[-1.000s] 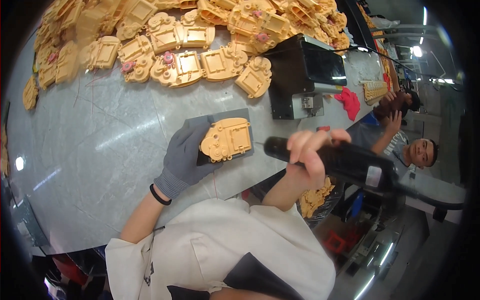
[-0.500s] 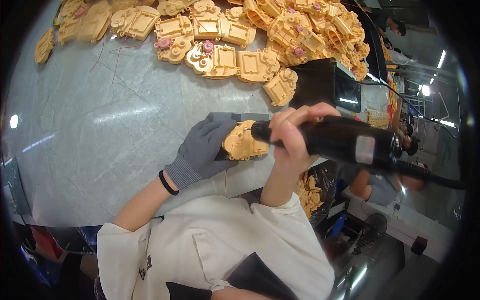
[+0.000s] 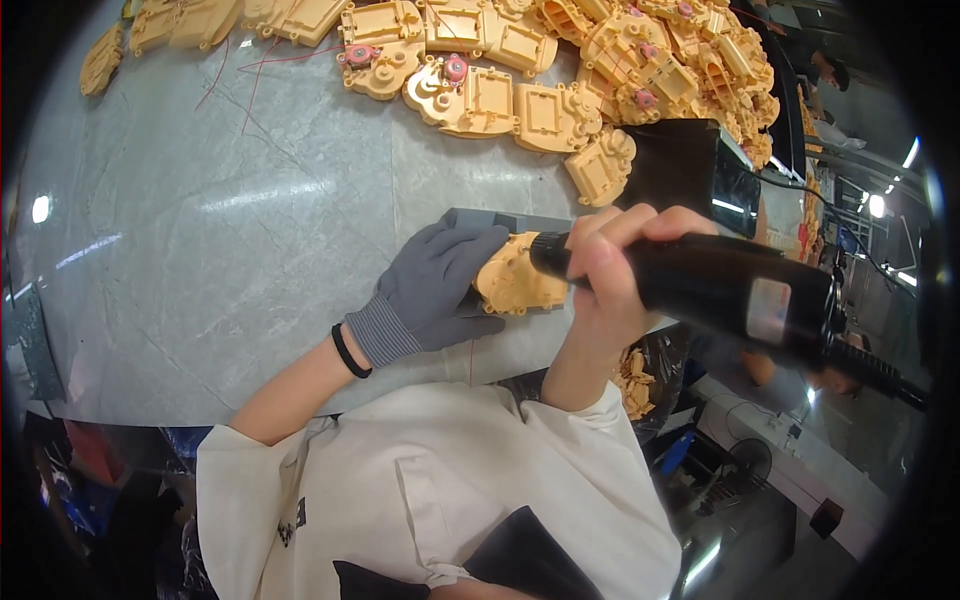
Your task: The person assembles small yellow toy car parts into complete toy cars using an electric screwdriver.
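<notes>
My left hand (image 3: 430, 285), in a grey knitted glove, holds a yellow plastic housing (image 3: 518, 282) from its left side, fingers over the upper edge and thumb below. The housing has round bosses and sits on a dark grey block (image 3: 530, 222) on the table. Bare fingers of my right hand (image 3: 618, 275) wrap around a black corded electric screwdriver (image 3: 700, 283), held nearly level and pointing left. Its nose is against or just over the housing's upper part, and the bit is hidden. A thin red wire (image 3: 473, 358) hangs below the housing.
Many similar yellow housings (image 3: 490, 100) lie piled along the table's (image 3: 270, 220) far side, some with pink round parts (image 3: 456, 68). A black box (image 3: 675, 170) stands at the right, behind the screwdriver. Yellow pieces (image 3: 635, 385) fill a dark bag below the table's right edge.
The screwdriver's nose has come closer to the housing, so the bit that showed before is now hidden. The whole view has shifted, with the table's contents appearing farther right.
</notes>
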The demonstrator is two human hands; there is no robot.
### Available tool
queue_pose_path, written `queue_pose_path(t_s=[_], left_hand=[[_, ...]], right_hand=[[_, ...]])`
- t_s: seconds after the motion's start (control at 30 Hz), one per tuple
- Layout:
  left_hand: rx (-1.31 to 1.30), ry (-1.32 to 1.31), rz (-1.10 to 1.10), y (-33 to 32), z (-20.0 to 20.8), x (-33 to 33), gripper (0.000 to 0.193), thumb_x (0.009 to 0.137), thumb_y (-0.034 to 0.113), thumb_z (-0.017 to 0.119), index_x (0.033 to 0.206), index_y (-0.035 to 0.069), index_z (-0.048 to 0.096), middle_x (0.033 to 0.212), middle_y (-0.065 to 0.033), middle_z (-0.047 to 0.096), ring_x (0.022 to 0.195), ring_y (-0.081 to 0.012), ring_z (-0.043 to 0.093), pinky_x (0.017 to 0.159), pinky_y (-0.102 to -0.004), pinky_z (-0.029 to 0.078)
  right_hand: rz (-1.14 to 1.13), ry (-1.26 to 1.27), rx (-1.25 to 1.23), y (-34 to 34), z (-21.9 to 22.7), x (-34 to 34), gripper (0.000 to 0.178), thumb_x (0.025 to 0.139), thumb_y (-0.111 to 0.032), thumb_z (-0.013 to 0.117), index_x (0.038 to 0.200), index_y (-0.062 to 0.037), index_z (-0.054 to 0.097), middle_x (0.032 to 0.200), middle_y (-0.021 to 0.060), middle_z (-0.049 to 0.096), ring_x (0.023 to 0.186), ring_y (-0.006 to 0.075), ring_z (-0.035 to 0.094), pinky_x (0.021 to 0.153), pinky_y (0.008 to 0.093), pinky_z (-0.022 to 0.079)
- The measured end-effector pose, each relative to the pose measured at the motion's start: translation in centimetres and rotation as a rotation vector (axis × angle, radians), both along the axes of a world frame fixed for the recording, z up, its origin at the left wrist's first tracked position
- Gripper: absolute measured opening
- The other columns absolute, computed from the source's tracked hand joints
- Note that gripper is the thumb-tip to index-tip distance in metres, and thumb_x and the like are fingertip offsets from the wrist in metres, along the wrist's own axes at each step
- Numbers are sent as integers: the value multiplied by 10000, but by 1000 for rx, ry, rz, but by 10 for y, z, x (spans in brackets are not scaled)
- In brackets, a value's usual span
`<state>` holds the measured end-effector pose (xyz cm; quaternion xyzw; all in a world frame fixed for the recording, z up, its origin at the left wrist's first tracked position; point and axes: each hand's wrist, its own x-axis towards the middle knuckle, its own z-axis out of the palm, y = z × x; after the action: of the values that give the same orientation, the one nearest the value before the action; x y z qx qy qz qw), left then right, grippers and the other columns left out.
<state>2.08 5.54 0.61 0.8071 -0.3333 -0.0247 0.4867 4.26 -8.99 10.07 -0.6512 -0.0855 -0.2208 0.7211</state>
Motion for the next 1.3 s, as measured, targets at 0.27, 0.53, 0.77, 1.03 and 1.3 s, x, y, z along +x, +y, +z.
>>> queue_pose_path(t_s=[0.27, 0.53, 0.77, 1.03, 1.3], left_hand=[[-29, 159, 187, -23, 8, -19, 683, 732, 307, 679, 1277, 11, 394, 1165, -175, 525, 1066, -365, 502, 1031, -491, 279], [-631, 598, 591, 95, 50, -89, 560, 773, 221, 672, 1243, 4, 457, 1091, -122, 581, 1044, -206, 551, 871, -348, 470], [-743, 575, 1790, 319, -94, -375, 445, 886, 269, 518, 1172, -69, 467, 1105, -169, 547, 936, -227, 592, 798, -294, 489], [345, -697, 1379, 299, 95, 33, 550, 876, 308, 568, 1322, 52, 373, 1285, -176, 444, 1199, -306, 435, 984, -391, 369], [672, 129, 1355, 348, 3, 210, 568, 664, 361, 679, 1173, 184, 500, 1280, -158, 424, 1110, -364, 497, 896, -446, 431]], right_hand=[[-48, 54, 172, -11, -3, -16, 384, 728, 44, 569, 1055, -47, 388, 670, 42, 490, 526, 133, 485, 540, 271, 435], [158, -252, 577, -100, 57, -54, 369, 758, -6, 522, 1114, -14, 424, 656, -8, 390, 541, 99, 402, 601, 256, 349], [-38, -115, 506, -129, 21, -46, 343, 762, -50, 542, 1093, -5, 462, 660, 6, 357, 554, 87, 362, 591, 239, 312], [-112, -111, 357, -88, 0, -37, 434, 748, -23, 506, 1168, -47, 400, 641, 16, 358, 560, 128, 414, 632, 284, 369], [-357, -132, 206, -123, 8, -108, 455, 759, -53, 494, 1197, -57, 368, 651, 8, 367, 570, 106, 390, 627, 274, 359]])
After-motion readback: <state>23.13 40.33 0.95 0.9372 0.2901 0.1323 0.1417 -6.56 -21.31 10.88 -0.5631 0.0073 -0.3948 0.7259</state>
